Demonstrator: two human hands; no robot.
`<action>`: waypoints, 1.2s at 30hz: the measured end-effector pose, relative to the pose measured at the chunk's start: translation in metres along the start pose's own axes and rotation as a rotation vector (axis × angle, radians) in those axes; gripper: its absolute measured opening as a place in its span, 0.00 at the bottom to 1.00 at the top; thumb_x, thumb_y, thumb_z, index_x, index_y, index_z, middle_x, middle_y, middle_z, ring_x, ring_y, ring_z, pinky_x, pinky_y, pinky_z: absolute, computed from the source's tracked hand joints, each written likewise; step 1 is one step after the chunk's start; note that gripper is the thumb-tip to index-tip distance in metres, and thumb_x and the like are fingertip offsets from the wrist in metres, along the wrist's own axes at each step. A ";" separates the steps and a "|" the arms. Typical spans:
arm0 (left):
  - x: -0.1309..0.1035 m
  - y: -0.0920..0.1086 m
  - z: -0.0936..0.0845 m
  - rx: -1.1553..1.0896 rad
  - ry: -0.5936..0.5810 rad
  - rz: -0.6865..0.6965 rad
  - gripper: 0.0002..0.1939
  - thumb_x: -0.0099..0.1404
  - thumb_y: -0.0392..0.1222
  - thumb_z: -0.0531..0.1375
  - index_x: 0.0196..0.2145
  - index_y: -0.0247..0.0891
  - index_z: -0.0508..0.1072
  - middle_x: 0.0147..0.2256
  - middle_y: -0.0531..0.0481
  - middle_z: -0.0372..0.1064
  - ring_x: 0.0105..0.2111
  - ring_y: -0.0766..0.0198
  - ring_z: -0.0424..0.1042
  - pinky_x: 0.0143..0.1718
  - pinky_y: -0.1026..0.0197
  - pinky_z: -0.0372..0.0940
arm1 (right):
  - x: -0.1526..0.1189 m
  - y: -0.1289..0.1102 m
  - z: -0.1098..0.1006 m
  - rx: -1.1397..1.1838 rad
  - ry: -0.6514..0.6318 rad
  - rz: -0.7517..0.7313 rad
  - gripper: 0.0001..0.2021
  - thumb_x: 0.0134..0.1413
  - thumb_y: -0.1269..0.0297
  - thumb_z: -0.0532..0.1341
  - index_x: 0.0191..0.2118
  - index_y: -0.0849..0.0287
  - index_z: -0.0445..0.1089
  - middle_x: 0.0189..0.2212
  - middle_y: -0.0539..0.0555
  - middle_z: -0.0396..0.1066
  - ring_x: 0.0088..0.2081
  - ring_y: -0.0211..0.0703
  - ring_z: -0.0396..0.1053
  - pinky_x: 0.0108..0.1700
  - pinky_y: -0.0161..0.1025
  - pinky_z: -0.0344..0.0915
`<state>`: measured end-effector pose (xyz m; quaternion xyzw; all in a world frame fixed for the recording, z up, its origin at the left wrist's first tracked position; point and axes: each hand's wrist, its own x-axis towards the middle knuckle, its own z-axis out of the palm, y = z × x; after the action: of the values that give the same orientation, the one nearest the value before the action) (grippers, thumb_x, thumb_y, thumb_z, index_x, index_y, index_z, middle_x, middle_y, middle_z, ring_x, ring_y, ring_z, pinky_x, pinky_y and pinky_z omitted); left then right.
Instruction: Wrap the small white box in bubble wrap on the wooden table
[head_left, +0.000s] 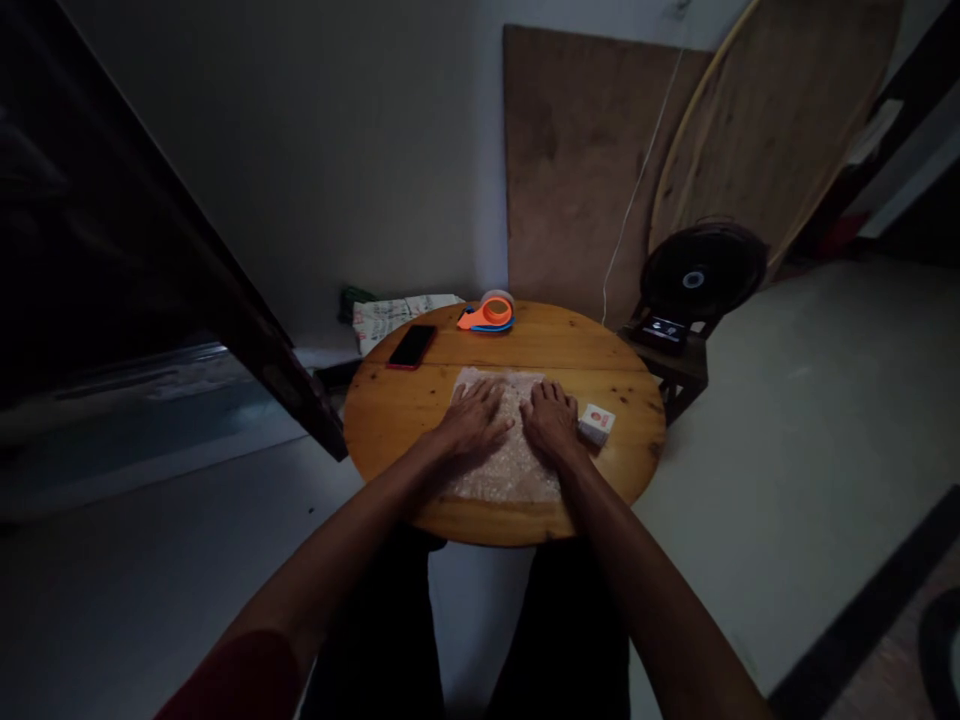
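Bubble wrap (514,478); left hand (474,415) spread flat on it; right hand (550,420) likewise spread on it

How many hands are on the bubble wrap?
2: on the bubble wrap, the left hand lies at left and the right hand at right, near the small white box.

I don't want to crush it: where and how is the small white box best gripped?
Probably hold the small white box by its opposite near and far sides, coming from above and the right. Its boxy shape suggests flat faces to pinch, and the right hand, lying on the bubble wrap, crowds its left.
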<state>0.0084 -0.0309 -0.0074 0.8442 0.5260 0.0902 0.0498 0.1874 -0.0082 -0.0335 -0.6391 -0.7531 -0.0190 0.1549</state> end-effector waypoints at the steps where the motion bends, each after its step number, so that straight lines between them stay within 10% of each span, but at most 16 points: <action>1: 0.007 -0.005 0.001 0.008 -0.013 -0.020 0.37 0.66 0.62 0.45 0.65 0.38 0.49 0.67 0.40 0.41 0.67 0.49 0.41 0.64 0.42 0.38 | 0.000 0.000 0.001 -0.003 0.003 0.004 0.23 0.63 0.57 0.46 0.59 0.63 0.59 0.62 0.64 0.54 0.63 0.56 0.47 0.57 0.50 0.46; 10: 0.021 -0.034 0.013 0.031 -0.083 -0.059 0.41 0.64 0.68 0.44 0.66 0.39 0.47 0.67 0.40 0.39 0.67 0.46 0.38 0.64 0.41 0.37 | 0.001 0.000 0.003 -0.011 -0.021 0.026 0.26 0.63 0.55 0.46 0.61 0.66 0.56 0.63 0.66 0.53 0.63 0.58 0.46 0.58 0.52 0.45; 22: -0.058 0.052 0.008 -0.054 -0.065 0.051 0.40 0.63 0.67 0.46 0.66 0.44 0.49 0.67 0.41 0.42 0.66 0.43 0.40 0.63 0.38 0.35 | 0.001 -0.001 0.000 0.003 -0.020 0.036 0.25 0.63 0.55 0.47 0.61 0.65 0.57 0.63 0.65 0.53 0.63 0.57 0.47 0.58 0.51 0.45; 36: -0.061 0.057 0.015 -0.059 0.006 0.021 0.43 0.58 0.70 0.50 0.65 0.46 0.51 0.66 0.42 0.44 0.66 0.42 0.38 0.62 0.34 0.34 | 0.003 -0.003 -0.007 0.041 -0.012 0.048 0.25 0.62 0.59 0.47 0.61 0.66 0.57 0.63 0.66 0.53 0.62 0.57 0.48 0.58 0.51 0.49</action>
<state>0.0357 -0.1103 -0.0183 0.8475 0.5145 0.1087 0.0721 0.1852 -0.0076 -0.0257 -0.6536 -0.7389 0.0042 0.1639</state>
